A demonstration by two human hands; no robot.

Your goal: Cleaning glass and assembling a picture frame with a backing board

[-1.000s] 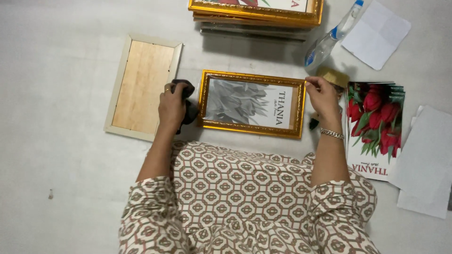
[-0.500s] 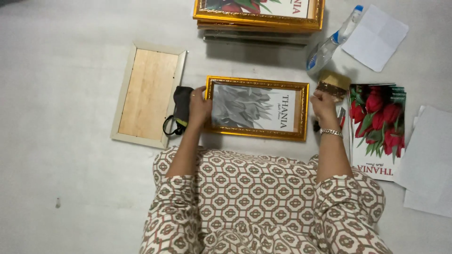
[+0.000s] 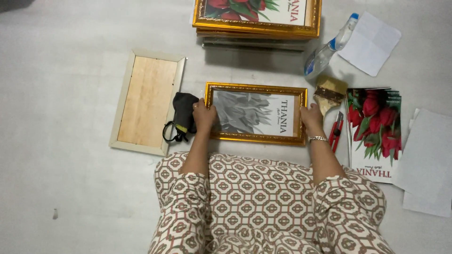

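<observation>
Wood shows at the left of the picture: a pale frame (image 3: 147, 101) lies face down on the grey floor (image 3: 61, 56), its plywood back up. Just right of it sits a black cloth pouch (image 3: 181, 115) with a loop, touching my left hand (image 3: 203, 115). That hand closes over the left short edge of the gold picture frame (image 3: 256, 113), thumb on the front, fingers wrapped round the side. The frame lies flat at the centre of the picture, in front of my knees, with a grey leaf print under its face. My right hand (image 3: 311, 118), a bracelet at its wrist, grips the opposite short edge the same way.

To handle it well, I judge I should keep both grips level and even, press on the moulding and not on the print's face, and lift or slide it square so neither corner drags.

Above, at the top centre, a stack of gold frames (image 3: 256, 19) carries a red flower print. Further right lie a spray bottle (image 3: 329, 47), a flat brush (image 3: 328, 94), a red cutter (image 3: 336, 129), a pile of red tulip prints (image 3: 374, 131) and white paper sheets (image 3: 426, 160).
</observation>
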